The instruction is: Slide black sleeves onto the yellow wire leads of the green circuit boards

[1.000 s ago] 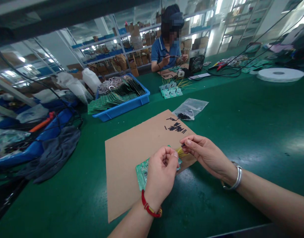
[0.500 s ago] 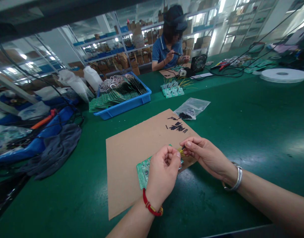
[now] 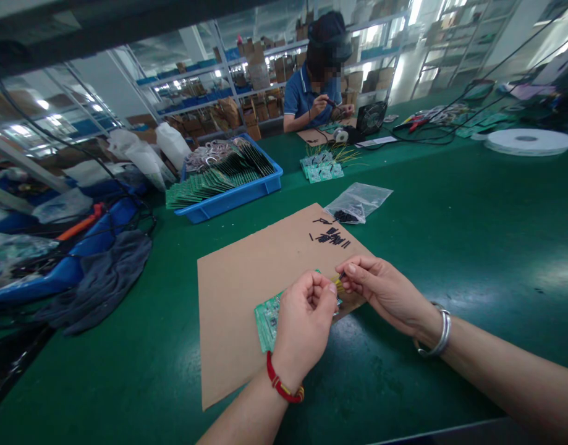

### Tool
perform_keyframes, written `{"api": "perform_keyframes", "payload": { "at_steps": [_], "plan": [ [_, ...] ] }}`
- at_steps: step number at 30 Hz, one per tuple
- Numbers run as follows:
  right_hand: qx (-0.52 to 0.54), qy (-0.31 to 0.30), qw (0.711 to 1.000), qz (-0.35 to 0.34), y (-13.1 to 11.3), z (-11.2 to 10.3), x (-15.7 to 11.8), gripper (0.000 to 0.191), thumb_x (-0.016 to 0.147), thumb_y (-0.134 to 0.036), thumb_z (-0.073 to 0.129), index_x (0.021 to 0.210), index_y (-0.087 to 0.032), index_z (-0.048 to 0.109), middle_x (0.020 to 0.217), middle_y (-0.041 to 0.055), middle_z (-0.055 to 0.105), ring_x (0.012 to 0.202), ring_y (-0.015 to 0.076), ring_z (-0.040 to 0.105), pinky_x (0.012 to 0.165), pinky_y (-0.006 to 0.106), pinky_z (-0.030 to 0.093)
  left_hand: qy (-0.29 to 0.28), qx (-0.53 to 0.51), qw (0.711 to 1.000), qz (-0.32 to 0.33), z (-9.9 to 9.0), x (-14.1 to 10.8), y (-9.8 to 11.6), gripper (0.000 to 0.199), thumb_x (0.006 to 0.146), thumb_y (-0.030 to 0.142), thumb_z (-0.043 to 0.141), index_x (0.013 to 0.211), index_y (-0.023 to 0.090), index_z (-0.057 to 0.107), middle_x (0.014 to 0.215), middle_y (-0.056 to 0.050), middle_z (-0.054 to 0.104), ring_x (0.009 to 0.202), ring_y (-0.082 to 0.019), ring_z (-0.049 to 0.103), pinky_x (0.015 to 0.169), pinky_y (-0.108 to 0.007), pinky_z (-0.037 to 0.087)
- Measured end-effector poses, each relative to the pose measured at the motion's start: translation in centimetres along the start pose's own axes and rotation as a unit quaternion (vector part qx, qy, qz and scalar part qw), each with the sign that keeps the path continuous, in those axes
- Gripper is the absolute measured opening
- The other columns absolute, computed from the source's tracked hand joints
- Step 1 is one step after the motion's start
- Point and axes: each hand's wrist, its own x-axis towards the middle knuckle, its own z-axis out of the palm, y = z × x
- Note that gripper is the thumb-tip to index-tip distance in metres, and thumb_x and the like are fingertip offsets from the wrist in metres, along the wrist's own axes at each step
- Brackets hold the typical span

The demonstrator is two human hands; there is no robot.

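My left hand (image 3: 306,321) is closed in a pinch over a green circuit board (image 3: 265,324), at the yellow wires (image 3: 340,287). Its thumb and index fingertips meet where the wires run. To the right, my right hand (image 3: 383,287) pinches a short black tube (image 3: 343,275) at the wires' ends. Whether the tube sits around a wire I cannot tell. My left hand covers much of the board, which lies on a cardboard sheet (image 3: 232,290). Farther back on the sheet lie several loose black tubes (image 3: 332,238).
A clear plastic bag (image 3: 369,199) with black pieces lies beyond the sheet. A blue tray (image 3: 232,199) holds several upright boards. Wired boards (image 3: 323,170) lie near a co-worker (image 3: 297,99) holding a pen-like tool. A white reel (image 3: 529,142) is at right, a dark cloth (image 3: 102,278) at left.
Both hands keep almost the same place and pinch. The co-worker's head and tool have shifted slightly.
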Motion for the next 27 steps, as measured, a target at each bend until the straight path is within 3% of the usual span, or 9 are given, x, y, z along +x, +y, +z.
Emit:
{"api": "perform_keyframes", "payload": {
  "at_steps": [7, 14, 21, 27],
  "plan": [
    [-0.040, 0.018, 0.999, -0.019, 0.2, 0.1, 0.1, 0.025, 0.070, -0.039, 0.075, 0.079, -0.016, 0.071, 0.068, 0.0014, 0.064, 0.064, 0.0108, 0.056, 0.064, 0.025, 0.045, -0.008, -0.036, 0.999, -0.017, 0.1, -0.1, -0.3, 0.019, 0.088, 0.033, 0.052, 0.082, 0.016, 0.055, 0.066, 0.001, 0.060, 0.055, -0.008, 0.056, 0.052, -0.018, 0.046],
    [-0.113, 0.046, 0.990, -0.077, 0.2, 0.1, 0.2, 0.026, 0.070, -0.042, 0.074, 0.076, -0.017, 0.071, 0.066, 0.0010, 0.062, 0.063, 0.0124, 0.055, 0.063, 0.026, 0.045, -0.006, -0.036, 0.999, 0.013, 0.2, -0.4, -0.4, 0.018, 0.089, 0.033, 0.052, 0.084, 0.016, 0.057, 0.069, -0.001, 0.062, 0.060, -0.010, 0.061, 0.058, -0.020, 0.051],
    [-0.118, 0.027, 0.991, -0.061, 0.5, 0.5, 0.0, 0.026, 0.071, -0.042, 0.073, 0.073, -0.017, 0.069, 0.065, 0.0004, 0.064, 0.060, 0.0117, 0.055, 0.060, 0.026, 0.044, -0.005, -0.014, 1.000, 0.017, 0.3, -0.3, -0.4, 0.017, 0.088, 0.032, 0.053, 0.085, 0.016, 0.057, 0.071, -0.003, 0.066, 0.064, -0.013, 0.065, 0.059, -0.023, 0.053],
    [-0.205, 0.051, 0.967, -0.139, 0.2, 0.8, 0.2, 0.021, 0.076, -0.041, 0.069, 0.076, -0.020, 0.070, 0.074, 0.0029, 0.069, 0.069, 0.0158, 0.060, 0.064, 0.028, 0.046, 0.046, 0.102, 0.988, 0.106, -0.3, -2.7, 0.9, 0.025, 0.086, 0.027, 0.057, 0.111, 0.023, 0.056, 0.096, -0.006, 0.071, 0.069, -0.016, 0.069, 0.065, -0.028, 0.055]
  ]
}}
